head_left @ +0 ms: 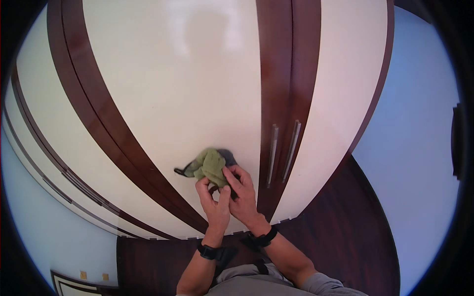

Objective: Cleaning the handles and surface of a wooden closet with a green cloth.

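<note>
Both my hands hold a crumpled green and dark grey cloth (212,165) in front of a cream wardrobe door (182,89). A thin black strip sticks out from the cloth's left side. My left hand (216,204) grips its lower edge, thumb and fingers curved around a small gap. My right hand (240,190) is closed on the right side of the cloth, its index finger pressed along the green part. The cloth hides some of the fingertips. A black band sits around each wrist.
The wardrobe has dark brown vertical strips (289,59) and two long metal handles (272,155) to the right of my hands. Dark wooden floor (340,232) lies below. A pale blue wall (410,98) stands at the right, with another at the lower left.
</note>
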Demonstrator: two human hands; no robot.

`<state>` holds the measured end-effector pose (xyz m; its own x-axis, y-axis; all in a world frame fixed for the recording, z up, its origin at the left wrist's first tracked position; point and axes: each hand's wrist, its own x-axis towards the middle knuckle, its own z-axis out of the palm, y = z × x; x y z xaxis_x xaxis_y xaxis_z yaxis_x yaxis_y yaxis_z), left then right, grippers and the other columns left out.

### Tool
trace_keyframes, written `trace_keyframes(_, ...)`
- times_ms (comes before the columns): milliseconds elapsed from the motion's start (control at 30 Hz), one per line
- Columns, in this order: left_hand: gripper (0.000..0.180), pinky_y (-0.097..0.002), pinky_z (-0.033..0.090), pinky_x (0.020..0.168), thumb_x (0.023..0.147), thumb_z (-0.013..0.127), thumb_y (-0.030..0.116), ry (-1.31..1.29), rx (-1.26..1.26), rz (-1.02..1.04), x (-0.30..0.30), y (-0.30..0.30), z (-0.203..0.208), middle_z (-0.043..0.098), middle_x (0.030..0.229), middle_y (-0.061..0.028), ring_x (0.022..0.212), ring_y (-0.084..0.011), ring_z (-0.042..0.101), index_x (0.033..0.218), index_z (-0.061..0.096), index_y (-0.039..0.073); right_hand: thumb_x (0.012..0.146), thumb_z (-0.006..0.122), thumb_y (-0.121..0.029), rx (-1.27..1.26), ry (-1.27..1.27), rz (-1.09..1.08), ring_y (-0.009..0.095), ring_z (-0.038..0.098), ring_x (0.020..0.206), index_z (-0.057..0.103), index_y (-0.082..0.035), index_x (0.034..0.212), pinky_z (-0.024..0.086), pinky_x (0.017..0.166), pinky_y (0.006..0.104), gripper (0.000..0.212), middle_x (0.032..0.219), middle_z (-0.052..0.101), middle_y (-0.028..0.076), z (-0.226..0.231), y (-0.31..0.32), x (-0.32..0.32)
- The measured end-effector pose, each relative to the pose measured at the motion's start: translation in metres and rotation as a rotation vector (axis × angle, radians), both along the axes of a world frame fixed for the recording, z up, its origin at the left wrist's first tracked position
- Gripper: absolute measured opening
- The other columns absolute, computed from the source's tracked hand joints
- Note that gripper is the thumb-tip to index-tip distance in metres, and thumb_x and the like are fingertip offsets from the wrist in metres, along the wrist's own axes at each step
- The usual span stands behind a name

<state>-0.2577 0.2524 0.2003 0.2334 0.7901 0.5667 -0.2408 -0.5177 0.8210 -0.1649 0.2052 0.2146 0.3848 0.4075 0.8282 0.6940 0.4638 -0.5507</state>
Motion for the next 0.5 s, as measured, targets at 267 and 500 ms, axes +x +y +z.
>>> trace_keyframes(267, 0.047, -0.0417, 0.048, 0.108, 0.099, 0.074, 0.019, -0.003, -0.274, -0.086, 0.013, -0.019, -0.015, 0.051, 0.13, -0.0124, 0.123, -0.0249, 0.055, 0.136, 0.053, -0.001, 0.092, 0.073, 0.003, -0.083, 0.094, 0.035, 0.039, 0.06, 0.132, 0.063, -0.004, 0.15, 0.05, 0.11, 0.0432, 0.06, 0.145, 0.058, 0.022, -0.048, -0.019, 0.013)
trace_keyframes(500, 0.045, -0.0439, 0.046, 0.113, 0.102, 0.068, 0.017, 0.124, 0.118, -0.045, 0.035, -0.029, 0.022, 0.05, 0.139, -0.012, 0.13, -0.0235, 0.053, 0.139, 0.052, -0.002, 0.1, 0.066, -0.008, -0.014, 0.051, 0.016, 0.043, 0.053, 0.141, 0.051, -0.006, 0.161, 0.045, 0.116, 0.0475, 0.063, 0.158, 0.051, 0.022, -0.004, -0.034, 0.035)
